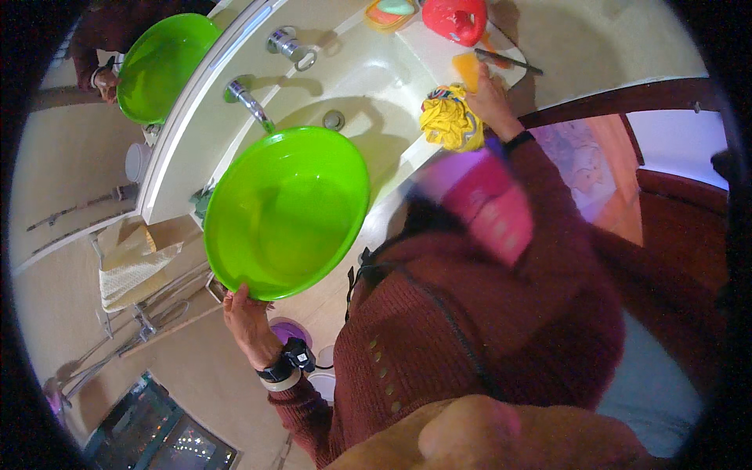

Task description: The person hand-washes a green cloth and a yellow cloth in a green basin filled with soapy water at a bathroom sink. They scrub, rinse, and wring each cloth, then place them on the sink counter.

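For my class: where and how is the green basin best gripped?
The basin is probably best pinched by its rim, from the right: the curved edge is free there, while the spout crowds the far edge and the left hand holds the near one.

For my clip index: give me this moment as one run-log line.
left hand: gripping green basin by rim; right hand: beside crumpled yellow cloth and orange block, grip unclear; basin: by chrome spout

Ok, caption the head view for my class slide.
Left hand holding a green basin by the sink, right hand beside yellow cloth.
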Motion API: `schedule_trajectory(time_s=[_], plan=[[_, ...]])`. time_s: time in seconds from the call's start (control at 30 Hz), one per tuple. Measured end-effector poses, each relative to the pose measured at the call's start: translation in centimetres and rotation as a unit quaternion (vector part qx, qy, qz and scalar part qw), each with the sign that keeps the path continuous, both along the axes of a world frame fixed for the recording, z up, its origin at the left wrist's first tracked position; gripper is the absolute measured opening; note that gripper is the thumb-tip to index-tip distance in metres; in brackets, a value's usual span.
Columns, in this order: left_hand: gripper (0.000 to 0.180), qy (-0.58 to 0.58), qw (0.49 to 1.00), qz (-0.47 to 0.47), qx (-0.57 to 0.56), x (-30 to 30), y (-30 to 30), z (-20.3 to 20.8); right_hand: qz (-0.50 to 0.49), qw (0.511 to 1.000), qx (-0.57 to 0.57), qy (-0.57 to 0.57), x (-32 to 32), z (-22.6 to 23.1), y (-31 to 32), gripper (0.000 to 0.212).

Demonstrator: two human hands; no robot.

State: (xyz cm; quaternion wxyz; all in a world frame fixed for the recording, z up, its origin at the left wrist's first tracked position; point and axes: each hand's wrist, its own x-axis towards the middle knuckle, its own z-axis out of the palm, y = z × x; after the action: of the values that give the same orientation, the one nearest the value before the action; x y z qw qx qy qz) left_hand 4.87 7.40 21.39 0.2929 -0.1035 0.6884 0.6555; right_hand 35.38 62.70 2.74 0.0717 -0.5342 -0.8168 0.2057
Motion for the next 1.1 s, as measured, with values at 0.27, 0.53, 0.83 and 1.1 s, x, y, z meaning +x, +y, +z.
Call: schedule_trajectory(time_s=[0.27,0.53,0.83,1.1], plan=[[0.021,0.013,0.999,0.02,0.048,0.3,3.4,-2.4,-0.021,0.991,0.13,0.005,3.5,0.4,1.2,0.095],[0.019,0.027,0.996,0.039,0.082,0.2,5.3,-6.8,0.004,0.969,0.242,-0.046,3.8,-1.7,9.1,0.071],[0.021,0.099,0.981,0.099,0.134,1.6,8.2,-14.3,0.04,0.94,0.306,-0.143,3.2,0.1,8.1,0.063],[0.039,0.062,0.972,0.172,0.151,2.5,10.3,-19.3,0.157,0.986,0.024,0.048,1.8,-0.1,-3.2,0.065]])
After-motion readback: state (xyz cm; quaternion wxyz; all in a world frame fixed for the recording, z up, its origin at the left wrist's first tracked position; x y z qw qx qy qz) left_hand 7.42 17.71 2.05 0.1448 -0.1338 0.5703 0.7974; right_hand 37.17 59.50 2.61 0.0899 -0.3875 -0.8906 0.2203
